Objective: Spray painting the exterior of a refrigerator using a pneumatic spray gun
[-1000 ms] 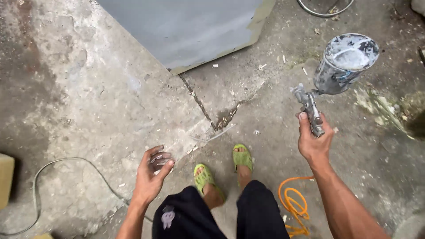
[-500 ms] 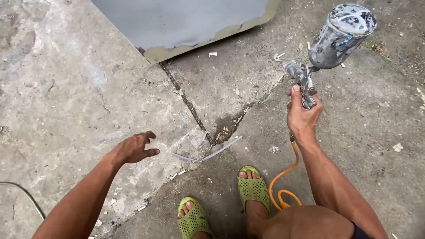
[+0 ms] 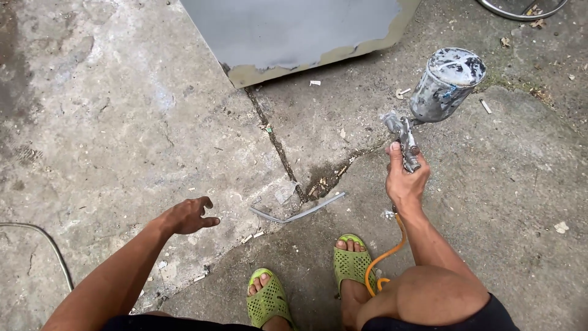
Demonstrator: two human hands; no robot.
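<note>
Cracked, stained concrete floor (image 3: 110, 122) fills the view, seen from above by a person crouching in green perforated sandals (image 3: 352, 265). Their right hand (image 3: 405, 179) is closed around the grip of a paint-spattered spray gun (image 3: 405, 140), held up in front of the right knee. Its metal paint cup (image 3: 446, 84) rises beyond and to the right of that hand. The gun's long axis runs from the handle in the fist up and slightly left, away from the person; its nozzle end seems to point toward a grey painted panel (image 3: 294, 30) standing on the floor beyond both hands. An orange hose (image 3: 386, 260) drops from the handle and coils by the right foot.

The left hand (image 3: 188, 216) is empty, fingers loosely spread, hovering over the concrete. Just to its right lies a thin grey strip (image 3: 300, 214), not touched.

Likely risks: the tilted cup could spill paint, the hose could snag on the sandal, or a squeezed trigger could spray the floor.
</note>
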